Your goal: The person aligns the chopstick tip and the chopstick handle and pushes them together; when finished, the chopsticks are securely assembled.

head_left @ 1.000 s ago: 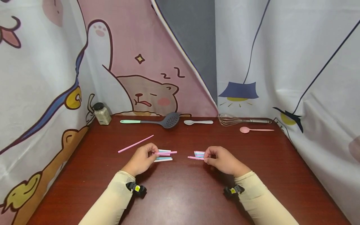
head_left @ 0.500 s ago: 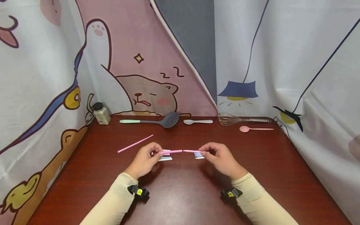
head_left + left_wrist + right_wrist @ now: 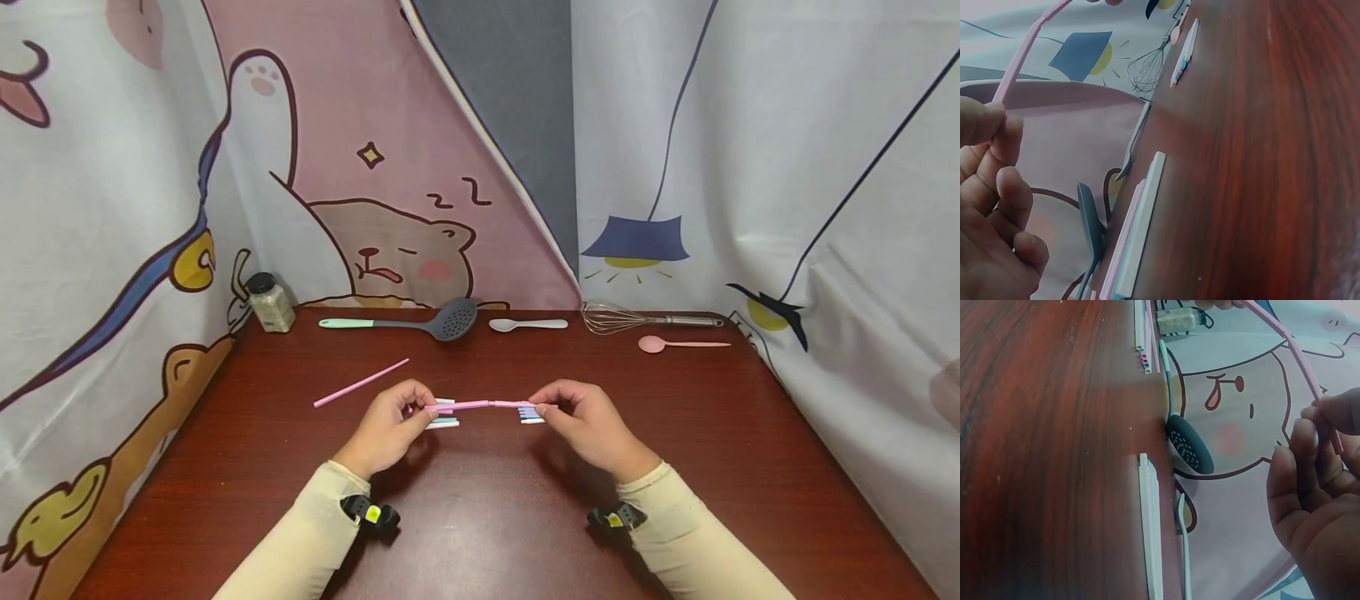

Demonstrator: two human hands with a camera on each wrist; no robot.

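My left hand (image 3: 390, 427) pinches a pink straw (image 3: 469, 405) between thumb and fingers. Opposite it, my right hand (image 3: 594, 423) pinches another pink straw (image 3: 513, 404). Their ends meet midway between the hands, raised above the table; whether one sits inside the other is too small to tell. In the left wrist view the joined line of pink straw (image 3: 1015, 62) bends slightly at the meeting point. Behind the left fingers lies a pile of white, blue and pink straws (image 3: 444, 424), partly hidden. A similar pile (image 3: 532, 421) lies by the right fingers.
A single pink straw (image 3: 362, 383) lies to the left on the brown table (image 3: 480, 533). Along the back are a seasoning jar (image 3: 272, 303), a slotted skimmer (image 3: 454, 320), a white spoon (image 3: 528, 326), a whisk (image 3: 652, 322) and a pink spoon (image 3: 684, 344). Printed curtains enclose the table.
Both hands have lifted their pink straws from beside the piles and moved closer together. The gap between the two straw ends has closed; the other things stay put.
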